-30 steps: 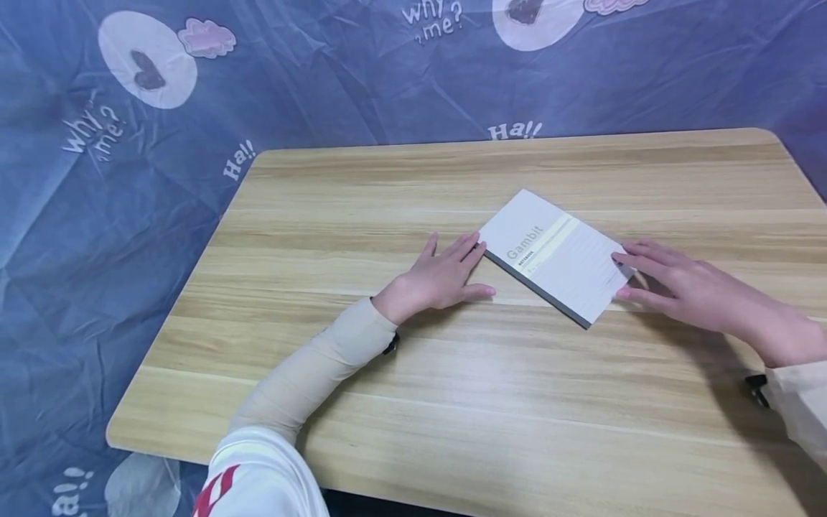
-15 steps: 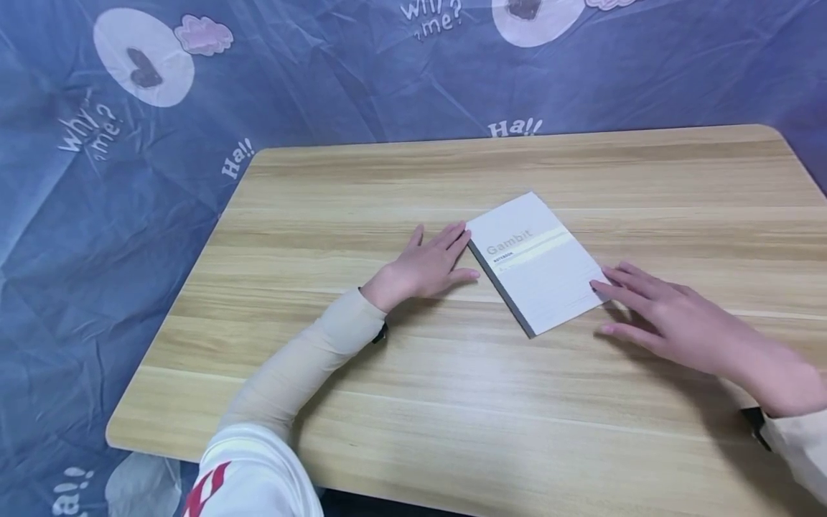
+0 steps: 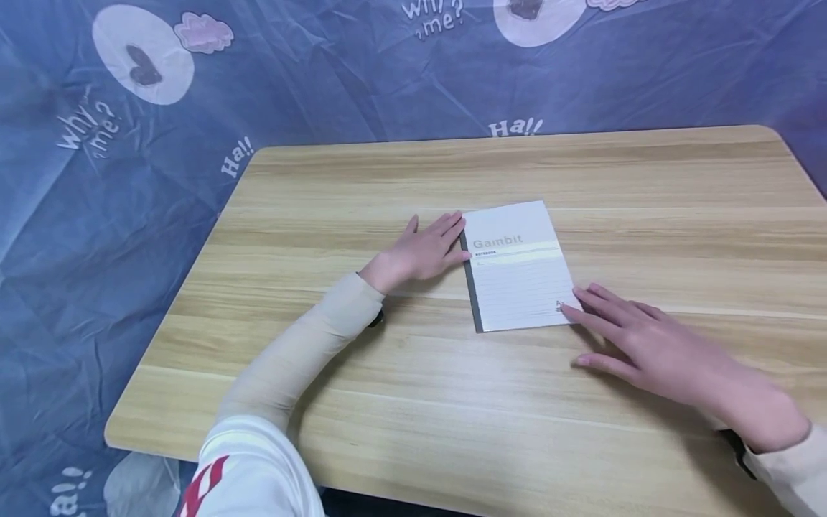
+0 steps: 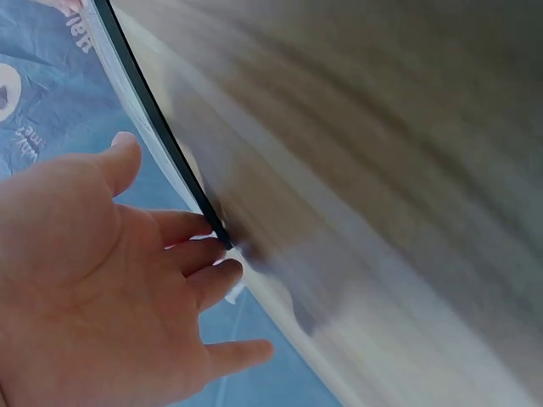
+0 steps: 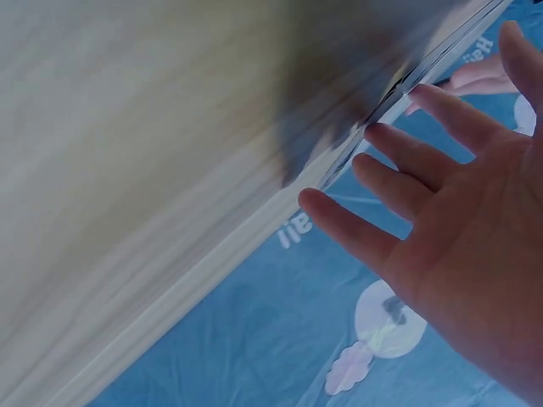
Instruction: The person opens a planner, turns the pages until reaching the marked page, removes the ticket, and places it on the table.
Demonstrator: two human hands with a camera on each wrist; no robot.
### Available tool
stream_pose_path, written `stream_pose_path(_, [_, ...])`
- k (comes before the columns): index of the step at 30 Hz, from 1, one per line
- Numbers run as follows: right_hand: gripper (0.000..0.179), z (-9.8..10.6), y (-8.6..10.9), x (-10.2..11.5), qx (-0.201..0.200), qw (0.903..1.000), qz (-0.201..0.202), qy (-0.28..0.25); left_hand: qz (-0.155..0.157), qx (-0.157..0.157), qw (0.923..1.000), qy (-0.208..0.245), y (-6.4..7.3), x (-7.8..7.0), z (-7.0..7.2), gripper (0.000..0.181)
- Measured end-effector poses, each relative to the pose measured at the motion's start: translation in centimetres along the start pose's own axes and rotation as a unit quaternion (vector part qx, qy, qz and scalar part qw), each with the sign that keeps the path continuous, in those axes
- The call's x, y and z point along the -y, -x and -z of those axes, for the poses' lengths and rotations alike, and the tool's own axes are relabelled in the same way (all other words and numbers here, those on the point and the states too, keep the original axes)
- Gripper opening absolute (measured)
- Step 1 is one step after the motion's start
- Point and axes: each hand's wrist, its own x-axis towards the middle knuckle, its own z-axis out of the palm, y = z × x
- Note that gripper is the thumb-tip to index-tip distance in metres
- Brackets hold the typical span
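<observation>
A pale notebook [image 3: 517,276] printed "Gambit" lies flat on the wooden table, its dark spine on the left and nearly upright to my view. My left hand [image 3: 423,251] touches the spine near the top left corner, fingers extended and thumb spread at the spine. In the left wrist view the left hand [image 4: 127,263] meets the notebook's dark edge [image 4: 161,127] with its fingertips. At the notebook's lower right corner, my right hand [image 3: 652,345] has its fingers spread, the fingertips on the corner. The right wrist view shows the right hand [image 5: 458,195] with fingertips along the notebook's edge.
The wooden table [image 3: 336,431] has rounded corners and fills most of the head view. A blue printed cloth [image 3: 362,79] hangs behind it and along its left side. Beige sleeves [image 3: 310,359] cover both forearms.
The notebook has turned clockwise and slid left, its spine now nearly upright. The right hand has moved left and toward me; the left hand has shifted slightly left and away.
</observation>
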Motion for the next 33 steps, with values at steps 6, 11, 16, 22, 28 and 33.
stream_pose_path(6, [0.070, -0.3, -0.3, 1.2, -0.002, 0.9997, 0.016, 0.017, 0.001, 0.008, 1.0000, 0.000, -0.7, 0.3, 0.4, 0.071])
stream_pose_path(11, [0.072, -0.7, -0.5, 2.0, -0.015, 0.9982, 0.032, 0.048, 0.005, 0.010, 0.9999, 0.000, -1.3, 0.7, 0.5, 0.072])
stream_pose_path(16, [0.071, -0.8, -0.7, 2.7, -0.026, 0.9971, 0.040, 0.059, 0.006, 0.008, 0.9999, 0.002, -1.5, 0.9, 0.5, 0.072])
stream_pose_path(22, [0.070, -0.8, -0.8, 3.1, -0.034, 0.9961, 0.045, 0.068, 0.008, 0.006, 1.0000, 0.001, -1.6, 0.8, 0.6, 0.072])
stream_pose_path(28, [0.070, -0.6, -0.8, 3.1, -0.032, 0.9961, 0.046, 0.068, 0.009, 0.002, 0.9999, 0.007, -1.5, 0.9, 0.5, 0.073])
stream_pose_path(33, [0.070, -0.3, -1.0, 3.0, -0.020, 0.9969, 0.043, 0.063, 0.014, -0.010, 0.9998, 0.013, -1.0, 1.2, 0.1, 0.073])
